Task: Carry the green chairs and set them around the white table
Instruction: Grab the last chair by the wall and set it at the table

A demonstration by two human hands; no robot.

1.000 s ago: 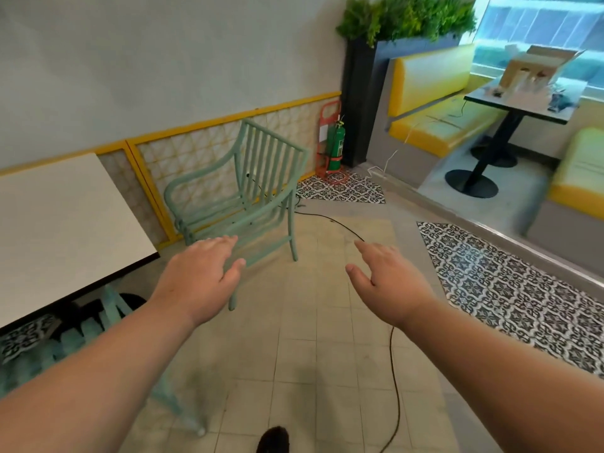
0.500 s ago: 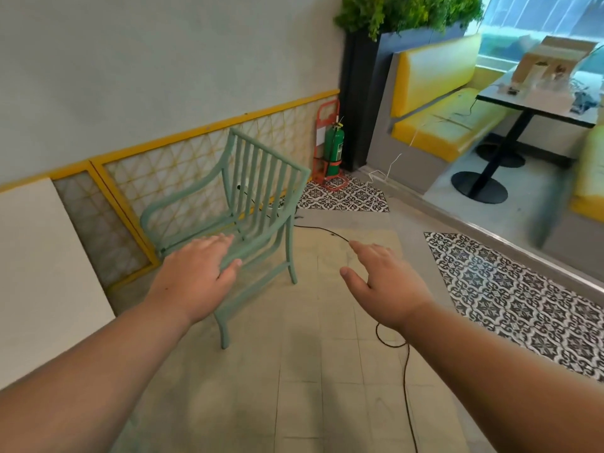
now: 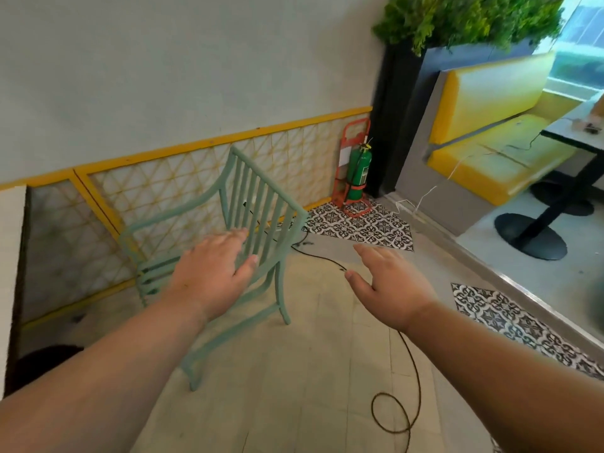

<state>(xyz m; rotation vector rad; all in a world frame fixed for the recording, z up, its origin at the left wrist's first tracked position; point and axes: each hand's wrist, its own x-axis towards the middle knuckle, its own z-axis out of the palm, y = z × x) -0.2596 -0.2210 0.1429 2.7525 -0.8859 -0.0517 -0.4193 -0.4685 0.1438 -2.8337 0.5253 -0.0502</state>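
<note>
A pale green slatted armchair (image 3: 258, 197) stands on the tiled floor by the wall, its back toward the right. My left hand (image 3: 212, 273) reaches out in front of its seat and near armrest, fingers spread, holding nothing; whether it touches the chair is unclear. My right hand (image 3: 389, 286) hovers open to the right of the chair, apart from it. A sliver of the white table (image 3: 11, 256) shows at the left edge.
A black cable (image 3: 408, 371) runs across the floor and loops near my right arm. A green fire extinguisher (image 3: 358, 173) in a red stand sits in the corner. Beyond are a dark planter (image 3: 398, 119), a yellow bench (image 3: 496, 132) and a black pedestal table (image 3: 552, 207).
The view has swung right and closer to the chair; the white table has slid almost out of view. Both hands have reached nearer the chair, still open.
</note>
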